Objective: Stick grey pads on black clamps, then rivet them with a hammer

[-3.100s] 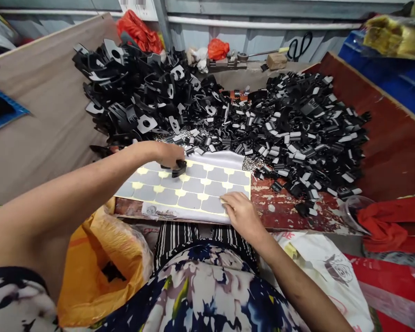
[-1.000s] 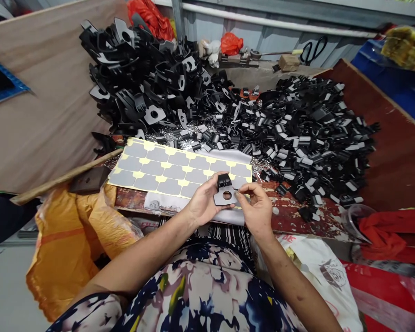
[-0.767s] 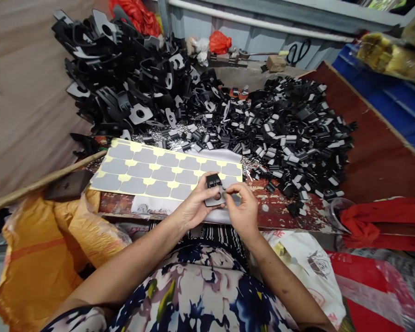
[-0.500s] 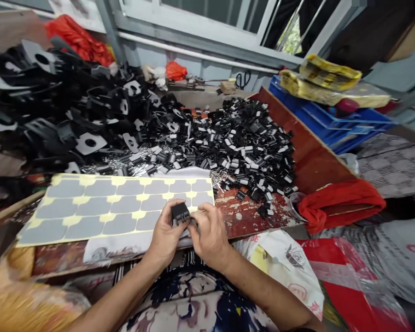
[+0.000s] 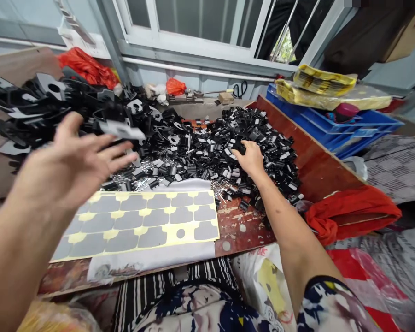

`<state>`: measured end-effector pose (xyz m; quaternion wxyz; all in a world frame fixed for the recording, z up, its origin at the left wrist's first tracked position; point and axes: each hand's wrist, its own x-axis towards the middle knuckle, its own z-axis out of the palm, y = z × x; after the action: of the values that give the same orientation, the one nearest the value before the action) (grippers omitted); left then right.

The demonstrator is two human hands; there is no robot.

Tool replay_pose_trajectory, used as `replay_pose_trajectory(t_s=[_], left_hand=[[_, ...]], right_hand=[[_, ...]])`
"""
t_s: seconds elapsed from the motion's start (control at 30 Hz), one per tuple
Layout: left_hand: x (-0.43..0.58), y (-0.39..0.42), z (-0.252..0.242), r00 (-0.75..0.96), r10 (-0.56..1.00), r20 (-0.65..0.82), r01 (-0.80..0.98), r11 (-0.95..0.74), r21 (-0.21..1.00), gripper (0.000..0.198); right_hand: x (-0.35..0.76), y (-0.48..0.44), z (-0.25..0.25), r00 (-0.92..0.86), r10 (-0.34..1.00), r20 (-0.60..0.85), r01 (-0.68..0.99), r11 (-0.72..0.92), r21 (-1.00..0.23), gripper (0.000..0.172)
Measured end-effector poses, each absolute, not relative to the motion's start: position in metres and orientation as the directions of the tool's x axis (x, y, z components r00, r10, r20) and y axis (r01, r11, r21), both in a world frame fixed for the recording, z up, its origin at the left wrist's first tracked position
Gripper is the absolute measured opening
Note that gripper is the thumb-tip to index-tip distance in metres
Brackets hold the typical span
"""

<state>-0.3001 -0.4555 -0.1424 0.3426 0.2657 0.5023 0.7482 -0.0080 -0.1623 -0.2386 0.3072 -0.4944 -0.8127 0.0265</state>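
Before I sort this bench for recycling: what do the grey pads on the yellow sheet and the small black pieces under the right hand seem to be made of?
The grey pads look like matte foam or rubbery adhesive film, die-cut on a glossy yellow backing sheet; one spot is peeled bare. The small black pieces under the right hand look like moulded plastic, slightly shiny, with pale strips; their material is uncertain.

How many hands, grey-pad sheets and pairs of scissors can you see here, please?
Hands: 2, left hand and right hand
Grey-pad sheet: 1
Scissors: 1
Total: 4
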Motion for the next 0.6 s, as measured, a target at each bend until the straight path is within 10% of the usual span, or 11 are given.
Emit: replay_pose_trajectory(t_s=[0.07, 0.23, 0.4, 0.5, 0.6], left_hand=[[-0.308, -0.444, -0.131, -0.634, 0.766, 0.107, -0.237, -0.323, 0.916, 0.066], [-0.258, -0.449, -0.195, -0.290, 0.914, -0.282, -0.420, 0.144, 0.896, 0.068], [-0.198, -0.459, -0.250, -0.187, 0.915, -0.359, -0.664, 0.152, 0.732, 0.094], [-0.198, -0.461, -0.262, -0.322, 0.867, -0.382, -0.656, 0.087, 0.750, 0.087], [-0.220, -0.464, -0.275, -0.457, 0.798, -0.392, -0.564, 0.080, 0.822, 0.060]], right_hand=[[-0.015, -0.137, -0.234, -0.312, 0.865, 0.393, 0.864, 0.430, -0.262, 0.046], [-0.015, -0.162, -0.231, -0.370, 0.784, 0.498, 0.860, 0.492, -0.135, 0.036], [-0.026, -0.316, -0.263, -0.729, 0.418, 0.542, 0.442, 0.892, -0.093, 0.031], [-0.038, -0.390, -0.295, -0.778, 0.328, 0.537, 0.189, 0.936, -0.298, 0.033], [-0.044, -0.412, -0.320, -0.663, 0.560, 0.497, 0.201, 0.772, -0.603, 0.041]])
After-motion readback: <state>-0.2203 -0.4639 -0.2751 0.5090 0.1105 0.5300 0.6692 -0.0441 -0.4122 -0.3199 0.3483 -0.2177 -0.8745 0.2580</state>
